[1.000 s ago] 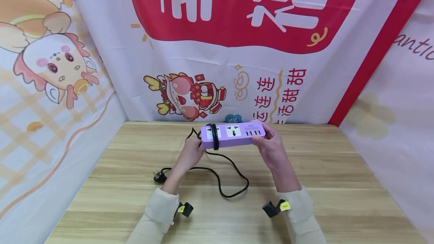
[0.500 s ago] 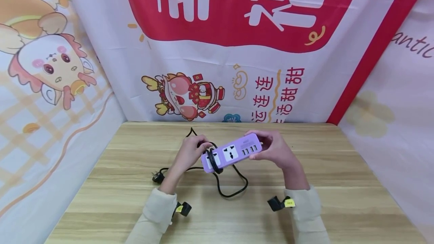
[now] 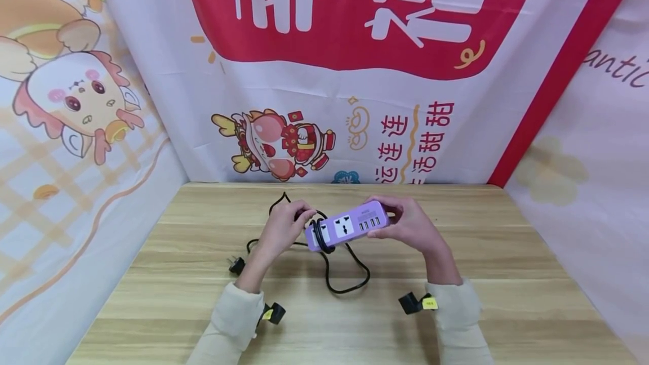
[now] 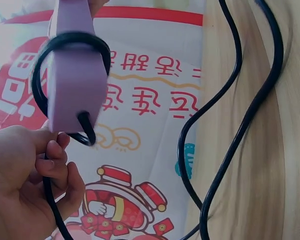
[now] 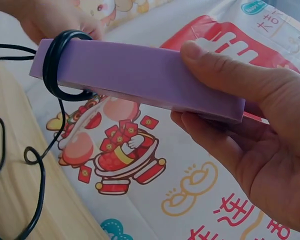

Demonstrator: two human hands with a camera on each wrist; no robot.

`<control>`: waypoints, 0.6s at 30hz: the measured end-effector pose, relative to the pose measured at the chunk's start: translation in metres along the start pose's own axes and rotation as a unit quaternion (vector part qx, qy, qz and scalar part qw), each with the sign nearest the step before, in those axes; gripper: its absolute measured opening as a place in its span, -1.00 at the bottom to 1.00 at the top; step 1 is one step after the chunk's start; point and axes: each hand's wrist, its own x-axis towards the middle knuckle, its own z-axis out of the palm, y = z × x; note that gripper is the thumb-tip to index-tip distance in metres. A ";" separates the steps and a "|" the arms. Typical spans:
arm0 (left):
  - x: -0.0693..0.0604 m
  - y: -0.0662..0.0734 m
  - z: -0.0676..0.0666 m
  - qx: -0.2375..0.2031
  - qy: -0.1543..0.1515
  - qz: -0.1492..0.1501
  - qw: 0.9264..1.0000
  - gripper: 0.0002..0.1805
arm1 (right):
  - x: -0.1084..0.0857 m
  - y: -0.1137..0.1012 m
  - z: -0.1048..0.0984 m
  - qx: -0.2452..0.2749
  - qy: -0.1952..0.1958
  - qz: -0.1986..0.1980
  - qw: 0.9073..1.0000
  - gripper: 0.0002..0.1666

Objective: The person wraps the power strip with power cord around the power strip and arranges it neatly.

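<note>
Here, above the counter (image 3: 507,292), the right grip (image 3: 409,228) clasps a purple power strip (image 3: 355,223) while the left grip (image 3: 280,228) pinches its black cord (image 4: 50,200), whose coils (image 5: 51,70) could slip off if tension slackens.

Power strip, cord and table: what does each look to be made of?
Power strip: likely hard plastic, satin finish; smooth, evenly purple faces.
Cord: probably rubber or soft plastic sheath, slightly glossy; it bends in loose curves.
Table: wood-grained, low sheen; solid wood or printed laminate, cannot tell.
</note>
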 end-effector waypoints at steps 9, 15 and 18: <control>-0.002 0.013 -0.003 0.023 0.027 0.031 0.999 -0.84 | 0.001 -0.001 0.000 -0.012 0.030 0.010 0.999 -0.34; -0.004 0.024 -0.006 0.028 0.046 0.065 0.996 -0.80 | 0.000 -0.004 0.001 -0.020 0.062 0.017 0.998 -0.34; -0.006 0.030 -0.007 0.031 0.053 0.071 0.996 -0.78 | 0.000 -0.006 0.003 -0.020 0.075 0.016 0.997 -0.33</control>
